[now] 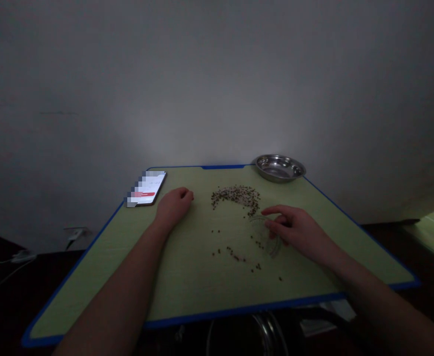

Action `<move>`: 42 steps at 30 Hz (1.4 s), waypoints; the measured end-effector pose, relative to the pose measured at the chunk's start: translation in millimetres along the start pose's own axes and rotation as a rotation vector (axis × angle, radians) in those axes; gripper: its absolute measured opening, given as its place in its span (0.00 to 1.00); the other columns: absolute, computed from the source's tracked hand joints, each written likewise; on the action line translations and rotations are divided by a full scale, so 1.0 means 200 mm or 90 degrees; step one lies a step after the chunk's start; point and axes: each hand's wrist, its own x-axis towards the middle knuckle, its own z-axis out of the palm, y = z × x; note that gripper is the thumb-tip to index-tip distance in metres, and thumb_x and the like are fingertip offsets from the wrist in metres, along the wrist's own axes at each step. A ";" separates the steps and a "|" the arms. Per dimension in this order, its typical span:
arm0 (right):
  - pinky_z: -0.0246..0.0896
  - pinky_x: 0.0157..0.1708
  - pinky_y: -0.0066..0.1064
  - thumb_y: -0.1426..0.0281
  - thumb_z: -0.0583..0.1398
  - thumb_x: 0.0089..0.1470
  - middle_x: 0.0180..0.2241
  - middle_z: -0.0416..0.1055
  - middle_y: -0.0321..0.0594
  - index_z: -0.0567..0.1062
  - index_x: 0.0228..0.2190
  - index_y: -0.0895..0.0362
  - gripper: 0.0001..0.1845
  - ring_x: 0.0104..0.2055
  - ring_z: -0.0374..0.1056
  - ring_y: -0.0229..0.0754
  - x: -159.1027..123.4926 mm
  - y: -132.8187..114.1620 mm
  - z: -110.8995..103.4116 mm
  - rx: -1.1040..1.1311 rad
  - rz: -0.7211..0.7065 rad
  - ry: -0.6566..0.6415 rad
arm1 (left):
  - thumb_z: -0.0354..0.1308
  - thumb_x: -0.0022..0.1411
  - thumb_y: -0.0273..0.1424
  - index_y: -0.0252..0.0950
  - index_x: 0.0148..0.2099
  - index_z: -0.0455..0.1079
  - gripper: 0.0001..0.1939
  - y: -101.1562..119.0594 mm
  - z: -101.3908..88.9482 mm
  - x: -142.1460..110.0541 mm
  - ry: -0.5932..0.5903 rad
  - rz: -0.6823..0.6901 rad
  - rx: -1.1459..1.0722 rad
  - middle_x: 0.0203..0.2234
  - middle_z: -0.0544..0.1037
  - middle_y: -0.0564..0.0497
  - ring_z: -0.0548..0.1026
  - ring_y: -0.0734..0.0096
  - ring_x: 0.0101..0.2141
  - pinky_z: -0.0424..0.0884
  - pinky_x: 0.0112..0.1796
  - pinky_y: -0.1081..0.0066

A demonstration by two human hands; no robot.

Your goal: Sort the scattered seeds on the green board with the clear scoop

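My left hand (175, 205) rests on the table, curled in a loose fist, with nothing visible in it. To its right lies a spread pile of small mixed grains (237, 195), dark and pale. My right hand (293, 230) is just in front of the pile's right end. Its thumb and fingers are closed on a clear, round, shallow dish (274, 247), which is tilted and hard to see against the table. Several dark grains (235, 255) are scattered nearer to me, some close to the dish.
On the pale green table (187, 291) with a blue edge, a shallow steel bowl (280, 169) stands at the back right corner. A phone (148, 189) with its screen lit lies at the left edge. Behind the table is a grey wall (202, 89).
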 end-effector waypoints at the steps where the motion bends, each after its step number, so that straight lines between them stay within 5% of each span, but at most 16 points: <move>1: 0.53 0.16 0.26 0.67 0.56 0.50 0.19 0.73 0.36 0.73 0.41 0.59 0.16 0.16 0.59 0.34 0.00 0.00 0.01 0.002 0.002 0.003 | 0.44 0.57 0.39 0.36 0.31 0.71 0.17 0.00 0.00 0.00 -0.003 -0.002 0.000 0.25 0.75 0.48 0.69 0.69 0.27 0.57 0.26 0.71; 8: 0.57 0.18 0.27 0.68 0.57 0.50 0.19 0.74 0.37 0.75 0.37 0.58 0.13 0.17 0.64 0.36 0.01 -0.03 0.07 -0.016 0.000 0.042 | 0.44 0.57 0.39 0.37 0.32 0.71 0.17 0.01 0.00 0.00 -0.011 -0.016 -0.002 0.23 0.74 0.49 0.69 0.69 0.26 0.55 0.25 0.71; 18: 0.59 0.21 0.27 0.64 0.58 0.49 0.20 0.73 0.37 0.74 0.25 0.57 0.09 0.20 0.67 0.37 -0.04 -0.04 -0.01 -0.087 -0.066 0.195 | 0.44 0.57 0.38 0.36 0.32 0.71 0.17 0.01 0.00 0.00 -0.005 -0.004 -0.006 0.23 0.74 0.49 0.68 0.69 0.26 0.55 0.25 0.71; 27: 0.49 0.19 0.28 0.61 0.57 0.52 0.15 0.68 0.35 0.69 0.16 0.55 0.17 0.15 0.57 0.32 0.02 -0.10 0.08 -0.324 -0.142 0.203 | 0.44 0.57 0.38 0.37 0.32 0.71 0.17 0.00 0.00 0.00 -0.007 -0.005 -0.007 0.23 0.74 0.49 0.69 0.68 0.27 0.57 0.26 0.71; 42: 0.48 0.20 0.27 0.64 0.56 0.52 0.16 0.69 0.35 0.70 0.17 0.56 0.15 0.17 0.59 0.33 0.04 -0.08 0.10 -0.299 -0.116 0.160 | 0.44 0.57 0.38 0.36 0.32 0.71 0.17 0.01 0.00 0.00 -0.007 0.002 0.004 0.24 0.75 0.48 0.69 0.68 0.27 0.57 0.26 0.71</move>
